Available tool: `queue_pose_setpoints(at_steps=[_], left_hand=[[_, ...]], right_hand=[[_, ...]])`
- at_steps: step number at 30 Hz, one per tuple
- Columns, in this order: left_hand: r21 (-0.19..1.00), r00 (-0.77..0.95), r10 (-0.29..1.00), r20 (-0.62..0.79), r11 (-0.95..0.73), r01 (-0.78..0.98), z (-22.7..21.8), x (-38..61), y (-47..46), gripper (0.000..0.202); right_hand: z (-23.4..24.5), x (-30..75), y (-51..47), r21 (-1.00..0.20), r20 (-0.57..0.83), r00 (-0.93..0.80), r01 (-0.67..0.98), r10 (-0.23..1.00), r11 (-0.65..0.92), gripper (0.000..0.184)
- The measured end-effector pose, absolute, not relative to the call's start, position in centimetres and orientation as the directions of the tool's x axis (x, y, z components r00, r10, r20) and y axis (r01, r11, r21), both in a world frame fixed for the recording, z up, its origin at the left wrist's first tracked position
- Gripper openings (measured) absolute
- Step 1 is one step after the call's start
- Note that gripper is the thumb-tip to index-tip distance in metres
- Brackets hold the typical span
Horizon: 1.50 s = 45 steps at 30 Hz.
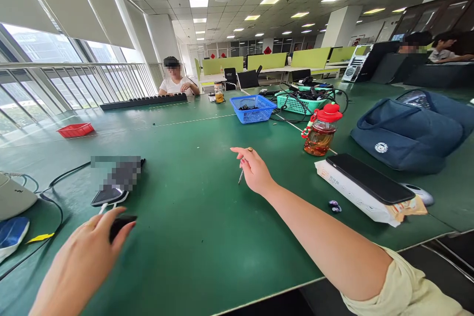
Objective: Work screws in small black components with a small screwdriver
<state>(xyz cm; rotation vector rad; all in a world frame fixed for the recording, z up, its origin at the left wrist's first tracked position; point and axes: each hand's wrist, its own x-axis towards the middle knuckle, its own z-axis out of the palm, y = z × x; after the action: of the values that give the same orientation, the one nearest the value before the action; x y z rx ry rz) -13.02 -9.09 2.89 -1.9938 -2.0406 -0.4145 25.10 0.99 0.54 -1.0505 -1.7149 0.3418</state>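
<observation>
**Two hands, a black piece (123,225) and a thin tool (241,176)**

We found the black piece at the near left of the green table (177,247), pinched in our left hand (83,252) between the thumb and the fingers. Whether it rested on the surface or was slightly lifted, we could not tell. The thin tool was in our right hand (255,170), near the middle of the table: the fingers were curled round it, the index finger was stretched forward, and the tip pointed downward. We could not tell if this tip touched the green surface.

For good handling, we judged that the black piece should be held by its edges, firmly but without squeezing, so that its faces stay free. The tool, in our opinion, would be steadier with the index finger laid along it, and its tip is better kept in sight and away from the left fingers. The two hands were well apart; we thought that any work with both would be easier close together.

Just beyond the left hand lay a phone (122,177) with a white cable (104,208) at its near end, and it seemed wise to us not to pull this. To the right, a packet (348,191) carried a dark slab (370,177), with a bottle (319,140) behind it. Farther off stood a blue basket (255,117), and at the far side sat another person (177,83).
</observation>
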Motion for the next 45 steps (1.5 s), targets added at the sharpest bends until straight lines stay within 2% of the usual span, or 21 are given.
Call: queue_pose_setpoints(at_steps=[2,5,10,15,19,23,30,38,45], left_hand=[[-0.008,0.151,0.925,0.348,-0.158,0.987,4.8,-8.7,-8.5,0.04],[0.047,0.343,0.89,0.301,-0.373,0.927,6.0,-3.0,-6.7,0.035],[0.181,0.475,0.852,0.222,-0.514,0.838,4.7,3.1,-3.1,0.033],[0.265,0.454,0.865,0.213,-0.499,0.825,2.6,4.5,-0.9,0.035],[0.379,0.433,0.884,0.176,-0.467,0.799,1.6,3.8,-0.5,0.039],[0.476,0.435,0.878,0.199,-0.475,0.741,1.2,3.1,-0.6,0.043],[0.473,0.439,0.879,0.184,-0.471,0.745,0.6,2.7,-0.4,0.039],[0.502,0.433,0.881,0.192,-0.468,0.728,0.2,2.5,0.3,0.032],[0.52,0.427,0.885,0.184,-0.456,0.722,0.2,2.7,0.4,0.029]], right_hand=[[0.5,25.0,1.0,-0.654,0.63,-0.067,0.492,0.773,0.575,0.048],[0.5,24.9,0.9,-0.636,0.646,-0.067,0.502,0.76,0.585,0.049],[0.6,24.7,0.7,-0.635,0.671,-0.027,0.494,0.741,0.593,0.059],[0.7,24.5,0.7,-0.643,0.649,-0.041,0.504,0.76,0.576,0.054],[0.8,24.4,0.6,-0.64,0.639,-0.065,0.507,0.766,0.577,0.048],[1.1,24.4,0.5,-0.635,0.641,-0.061,0.517,0.765,0.574,0.046],[1.5,24.5,0.2,-0.625,0.626,-0.032,0.578,0.78,0.525,0.045],[1.6,23.3,-1.0,-0.537,0.812,0.028,0.426,0.583,0.728,0.029],[1.7,22.4,-1.9,-0.511,0.827,-0.031,0.371,0.561,0.775,0.018]])
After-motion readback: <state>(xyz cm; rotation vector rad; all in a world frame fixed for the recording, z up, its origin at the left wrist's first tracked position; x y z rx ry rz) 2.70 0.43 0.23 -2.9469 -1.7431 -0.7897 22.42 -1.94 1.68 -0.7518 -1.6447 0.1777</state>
